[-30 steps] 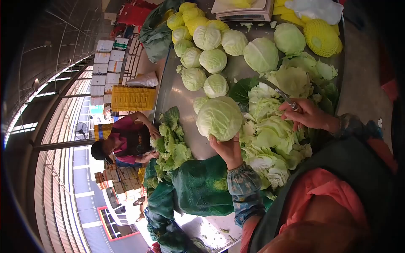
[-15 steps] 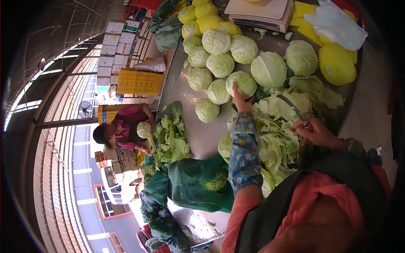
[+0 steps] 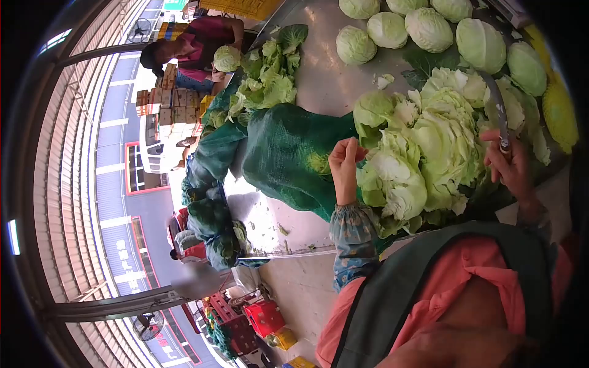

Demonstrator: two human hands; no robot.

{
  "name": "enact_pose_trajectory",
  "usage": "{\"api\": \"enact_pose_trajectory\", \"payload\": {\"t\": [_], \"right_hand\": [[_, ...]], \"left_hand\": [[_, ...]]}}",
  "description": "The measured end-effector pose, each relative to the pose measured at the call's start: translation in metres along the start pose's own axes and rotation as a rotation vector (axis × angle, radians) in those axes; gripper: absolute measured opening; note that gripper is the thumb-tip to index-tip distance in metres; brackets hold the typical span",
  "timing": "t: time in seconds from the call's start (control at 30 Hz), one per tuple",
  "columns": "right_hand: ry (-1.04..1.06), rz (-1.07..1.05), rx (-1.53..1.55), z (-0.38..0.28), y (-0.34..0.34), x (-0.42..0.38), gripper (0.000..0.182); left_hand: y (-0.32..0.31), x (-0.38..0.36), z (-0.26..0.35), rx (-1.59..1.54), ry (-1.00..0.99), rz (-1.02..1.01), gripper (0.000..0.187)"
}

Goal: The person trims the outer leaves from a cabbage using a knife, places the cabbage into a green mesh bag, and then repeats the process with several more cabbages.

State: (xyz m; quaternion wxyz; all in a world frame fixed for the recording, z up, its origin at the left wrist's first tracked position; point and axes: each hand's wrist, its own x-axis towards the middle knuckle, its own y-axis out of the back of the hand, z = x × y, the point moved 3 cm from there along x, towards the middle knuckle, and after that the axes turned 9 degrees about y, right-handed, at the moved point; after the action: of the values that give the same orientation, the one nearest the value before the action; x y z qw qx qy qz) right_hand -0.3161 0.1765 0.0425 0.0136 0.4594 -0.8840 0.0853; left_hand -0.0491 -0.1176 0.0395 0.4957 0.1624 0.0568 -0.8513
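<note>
My left hand (image 3: 345,167) is closed, fingers curled, at the edge of a green mesh bag (image 3: 279,156) that has some pale leaves inside. Whether the fingers grip anything is hidden. Beside it lies a heap of trimmed cabbage leaves (image 3: 442,135), with a round pale-green cabbage (image 3: 373,111) at its near-left side. My right hand (image 3: 512,164) is wrapped round the handle of a knife (image 3: 500,107), whose curved blade points up over the leaves.
Several trimmed cabbages (image 3: 428,29) sit along the metal table (image 3: 325,67). Across it, another person (image 3: 199,46) holds a cabbage (image 3: 227,58) beside loose outer leaves (image 3: 270,80). Filled mesh bags (image 3: 211,218) stand at the left. Yellow foam netting (image 3: 559,119) lies at the right.
My view has swung, so the table appears shifted up. My left hand has let go of a cabbage in the row and come back beside the mesh bag. The knife stays in my right hand.
</note>
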Motion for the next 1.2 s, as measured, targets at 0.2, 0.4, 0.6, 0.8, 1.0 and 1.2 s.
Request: {"api": "enact_pose_trajectory", "payload": {"t": [0.2,0.4,0.6,0.8,1.0,1.2], "right_hand": [[-0.182,-0.273,0.359,-0.035,-0.143,-0.007,0.031],[-0.407,-0.237,0.542,0.05,-0.277,0.009,0.035],[-0.378,-0.104,0.304,0.11,-0.36,0.017,0.036],[0.083,0.021,-0.125,0.12,-0.373,0.047,0.032],[0.31,0.05,-0.277,0.124,-0.375,0.057,0.03],[-0.048,0.053,-0.089,0.135,-0.332,0.039,0.039]], "left_hand": [[0.131,-0.006,-0.109,-0.471,0.419,0.154,0.015],[0.175,-0.004,-0.091,-0.234,0.094,0.621,0.039],[0.207,0.104,-0.107,0.116,0.016,0.064,0.044],[0.184,0.034,-0.052,-0.112,-0.007,-0.157,0.035],[0.191,0.04,-0.082,-0.035,0.032,-0.143,0.039],[0.214,0.037,-0.05,0.531,-0.306,0.164,0.043]]}}
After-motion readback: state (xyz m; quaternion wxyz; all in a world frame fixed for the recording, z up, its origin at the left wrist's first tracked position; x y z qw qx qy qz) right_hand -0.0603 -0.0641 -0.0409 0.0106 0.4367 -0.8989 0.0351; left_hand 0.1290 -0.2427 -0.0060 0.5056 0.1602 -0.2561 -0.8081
